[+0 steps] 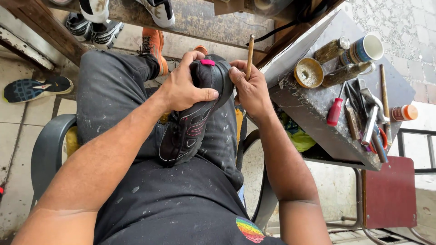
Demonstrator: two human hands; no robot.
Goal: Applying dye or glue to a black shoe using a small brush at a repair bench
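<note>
A black sneaker (pixel 190 127) with pink trim and a pink heel tab rests on my lap, heel end pointing away from me. My left hand (pixel 181 88) grips the shoe around its heel, thumb lying across the side. My right hand (pixel 250 88) presses against the other side of the heel and holds a thin wooden stick (pixel 249 52) upright between its fingers. I sit in a dark plastic chair (pixel 47 149) in grey trousers and a black speckled shirt.
A dark worktable (pixel 318 118) at right carries a red-handled screwdriver (pixel 335 111), metal tools (pixel 370 122), a round tin (pixel 309 72), a mug (pixel 365 49), bottles and an orange-capped jar (pixel 404 112). Loose shoes (pixel 34 88) lie on the tiled floor and on a wooden shelf ahead.
</note>
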